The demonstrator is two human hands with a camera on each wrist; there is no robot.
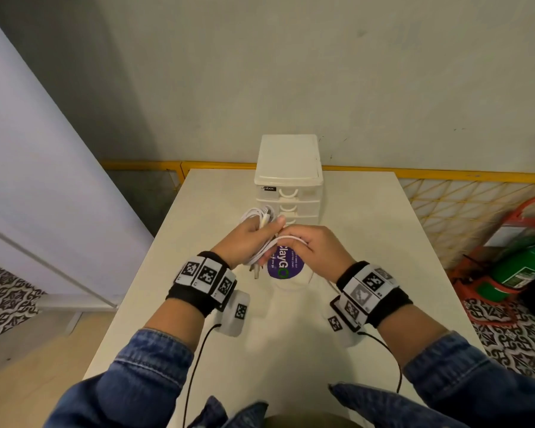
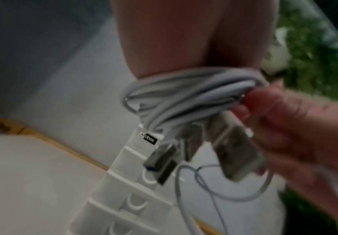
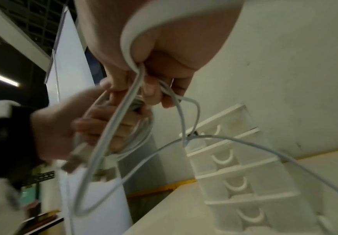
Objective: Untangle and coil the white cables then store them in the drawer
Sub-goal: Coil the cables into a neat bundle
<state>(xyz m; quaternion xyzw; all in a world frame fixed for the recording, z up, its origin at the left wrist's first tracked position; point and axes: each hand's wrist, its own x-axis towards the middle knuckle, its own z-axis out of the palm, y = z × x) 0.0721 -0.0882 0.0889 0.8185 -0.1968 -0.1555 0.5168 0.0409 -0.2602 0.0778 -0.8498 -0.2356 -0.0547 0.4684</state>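
Several loops of white cable are wound round my left hand, which grips the bundle above the table, just in front of the drawer unit. In the left wrist view the coil wraps the fingers, with USB plugs hanging from it. My right hand pinches a loose strand of cable next to the left hand; the strand runs over its palm and trails down in slack loops. The white drawer unit stands at the table's far side with all its drawers pushed in.
A round purple sticker lies on the white table under my hands. A green extinguisher in a red stand sits on the floor to the right. A yellow rail runs behind the table.
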